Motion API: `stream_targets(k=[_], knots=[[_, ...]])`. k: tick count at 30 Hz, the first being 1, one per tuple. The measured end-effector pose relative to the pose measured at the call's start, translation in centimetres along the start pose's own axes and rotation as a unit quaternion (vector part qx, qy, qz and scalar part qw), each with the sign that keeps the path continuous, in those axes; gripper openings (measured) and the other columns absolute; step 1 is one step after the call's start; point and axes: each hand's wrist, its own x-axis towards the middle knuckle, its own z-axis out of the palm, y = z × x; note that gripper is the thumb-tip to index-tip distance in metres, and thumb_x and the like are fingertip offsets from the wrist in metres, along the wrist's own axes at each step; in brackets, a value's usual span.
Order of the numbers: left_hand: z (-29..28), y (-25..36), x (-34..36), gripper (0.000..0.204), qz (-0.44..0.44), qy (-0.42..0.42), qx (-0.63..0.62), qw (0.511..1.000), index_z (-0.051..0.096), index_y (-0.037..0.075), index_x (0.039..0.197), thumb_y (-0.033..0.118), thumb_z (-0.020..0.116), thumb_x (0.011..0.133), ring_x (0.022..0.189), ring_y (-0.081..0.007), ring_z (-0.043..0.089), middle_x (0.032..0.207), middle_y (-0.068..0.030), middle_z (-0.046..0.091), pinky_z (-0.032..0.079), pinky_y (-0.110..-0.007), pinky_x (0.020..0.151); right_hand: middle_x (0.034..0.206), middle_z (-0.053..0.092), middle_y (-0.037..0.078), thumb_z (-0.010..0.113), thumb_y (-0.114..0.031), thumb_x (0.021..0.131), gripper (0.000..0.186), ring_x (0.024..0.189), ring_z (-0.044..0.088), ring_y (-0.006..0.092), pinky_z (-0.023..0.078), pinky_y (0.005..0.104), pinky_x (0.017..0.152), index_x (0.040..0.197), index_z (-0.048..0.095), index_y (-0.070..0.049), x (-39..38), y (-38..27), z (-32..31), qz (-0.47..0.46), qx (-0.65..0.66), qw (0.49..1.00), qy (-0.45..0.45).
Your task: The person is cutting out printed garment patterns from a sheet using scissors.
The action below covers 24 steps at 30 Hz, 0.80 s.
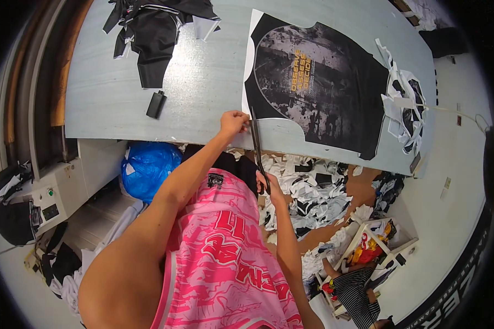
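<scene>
My right hand (267, 186) grips the handles of long black scissors (257, 143) at the table's front edge. Their blades point away from me, at the near left corner of a printed fabric panel (318, 82). This panel lies flat, black and grey with yellow lettering and a white margin. At that corner, my left hand (235, 122) is closed with fingers pinched beside the blade tips; the white edge reaches its fingertips.
Black cut pieces (158, 44) and a small black bottle-like object (156, 104) lie left on the table (203, 82). White offcuts (403, 109) hang at right. Below are a blue bag (148, 170) and scrap heaps (313, 186). Another person (358, 296) is at lower right.
</scene>
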Motion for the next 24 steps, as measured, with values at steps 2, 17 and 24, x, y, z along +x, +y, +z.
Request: stream_targets(k=[2,17,24], knots=[[-0.7,-0.2,0.0,0.014,0.005,-0.004,0.029,1.0,0.072,0.002,0.097,0.015,0.074,0.094,0.054,-0.0128,0.063,0.079,-0.0045,0.071,0.051,-0.028,0.051,0.07,0.057,-0.001,0.076,-0.05,0.094,0.046,0.061,0.055,0.0106,0.045,0.0263,0.059,0.083,0.06,-0.008,0.4,-0.5,0.1,0.003,-0.004,1.0,0.0],[-2.3,2.6,-0.5,0.048,0.135,0.11,0.491,0.853,0.074,0.005,0.069,0.05,0.085,0.08,0.057,-0.0247,0.071,0.065,-0.0112,0.072,0.055,-0.041,0.064,0.064,0.053,-0.002,0.079,-0.055,0.089,0.052,0.055,0.052,0.0091,0.042,0.0257,0.054,0.075,0.057,-0.01,2.2,-1.2,0.4,-0.009,-0.055,0.998,0.029],[-3.3,3.7,0.5,0.047,0.027,0.021,0.402,0.915,0.073,0.003,0.065,0.046,0.089,0.077,0.051,-0.0171,0.068,0.058,-0.0083,0.069,0.056,-0.034,0.056,0.062,0.052,-0.003,0.08,-0.053,0.09,0.052,0.053,0.051,0.0085,0.042,0.0254,0.052,0.073,0.057,-0.01,1.9,-1.6,0.1,-0.03,-0.077,0.996,0.036]])
